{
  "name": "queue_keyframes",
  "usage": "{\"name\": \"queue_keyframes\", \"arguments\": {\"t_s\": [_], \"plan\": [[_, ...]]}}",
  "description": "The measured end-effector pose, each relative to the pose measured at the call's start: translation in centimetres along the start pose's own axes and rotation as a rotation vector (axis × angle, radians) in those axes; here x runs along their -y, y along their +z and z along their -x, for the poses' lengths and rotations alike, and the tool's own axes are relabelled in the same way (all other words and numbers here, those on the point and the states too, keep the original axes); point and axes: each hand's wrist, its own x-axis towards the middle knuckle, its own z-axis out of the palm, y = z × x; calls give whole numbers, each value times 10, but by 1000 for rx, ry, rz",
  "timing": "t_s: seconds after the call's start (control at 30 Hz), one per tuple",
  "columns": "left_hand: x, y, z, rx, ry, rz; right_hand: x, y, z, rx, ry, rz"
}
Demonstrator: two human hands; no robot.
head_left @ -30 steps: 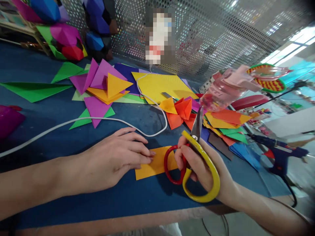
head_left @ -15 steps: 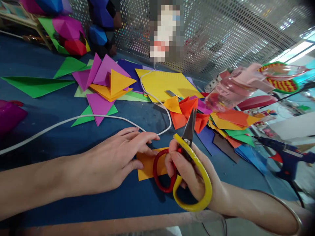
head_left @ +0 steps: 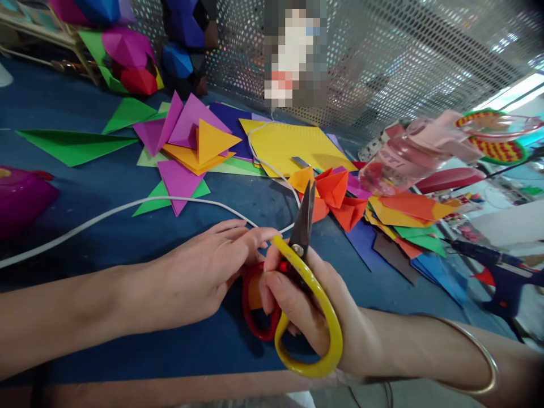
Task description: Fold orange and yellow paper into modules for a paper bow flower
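My right hand (head_left: 304,303) is closed around a pair of scissors (head_left: 306,277) with one yellow and one red handle; the dark blades point up and away, close together. Through the red handle loop shows part of a small orange paper piece (head_left: 255,290) on the table. My left hand (head_left: 208,272) rests palm down beside it, its fingers stretched towards the right hand. Its thumb and some fingertips are hidden behind the scissors and right hand, so its contact with the paper does not show clearly.
A white cable (head_left: 178,199) crosses the blue table (head_left: 140,351). Folded papers, purple (head_left: 182,184), green (head_left: 76,148) and red-orange (head_left: 334,187), lie beyond, with a yellow sheet (head_left: 297,141). At right are a pink bottle (head_left: 408,158) and a glue gun (head_left: 501,277).
My right hand has moved left with the scissors, up against my left hand's fingertips. The orange paper is now mostly covered. The view has shifted slightly.
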Motion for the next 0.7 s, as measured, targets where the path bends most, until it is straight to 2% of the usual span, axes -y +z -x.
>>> {"name": "queue_keyframes", "arguments": {"t_s": [0.27, 0.4, 0.53, 0.7], "plan": [[2, 3, 3, -19, -15, -48, -5, -20, 11, -112, 139, 92], [2, 3, 2, -4, -18, -36, -9, -34, 23, -138, 145, 57], [0, 0, 3, -1, -27, -36, -14, -50, 31, -164, 153, 117], [0, -2, 3, -4, 24, -93, -24, -70, 47, -238, 173, 202]]}}
